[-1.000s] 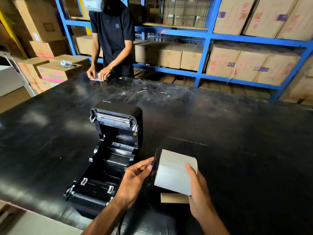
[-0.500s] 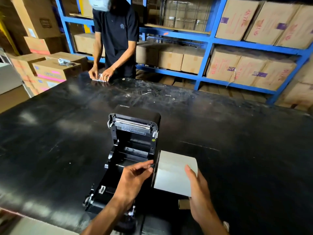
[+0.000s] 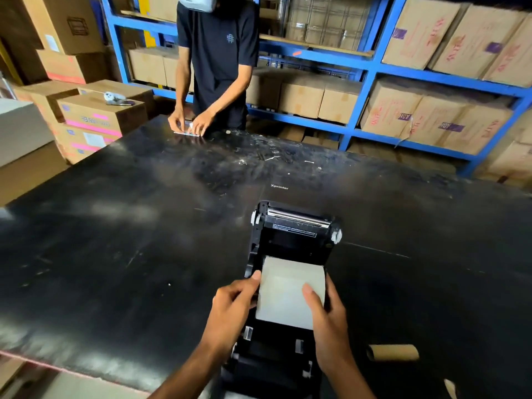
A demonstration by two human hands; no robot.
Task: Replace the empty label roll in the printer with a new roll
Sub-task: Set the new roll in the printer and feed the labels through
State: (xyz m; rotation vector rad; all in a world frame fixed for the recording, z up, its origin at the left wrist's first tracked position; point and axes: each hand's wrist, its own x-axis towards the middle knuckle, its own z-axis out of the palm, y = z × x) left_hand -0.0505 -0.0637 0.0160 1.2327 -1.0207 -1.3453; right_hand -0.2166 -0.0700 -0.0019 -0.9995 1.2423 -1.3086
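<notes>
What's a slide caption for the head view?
Both hands, left hand and right hand, lower new label roll into open printer; empty core aside.

A warehouse packing area — blue steel racking (image 3: pixel 365 90) stacked with cardboard cartons (image 3: pixel 426 119), beside a scuffed black counter (image 3: pixel 144 226).

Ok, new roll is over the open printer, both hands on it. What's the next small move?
Probably lower the new roll straight down into the printer bay: left hand and right hand grip its ends, the lid stands open, and the empty core already lies aside on the table.
</notes>
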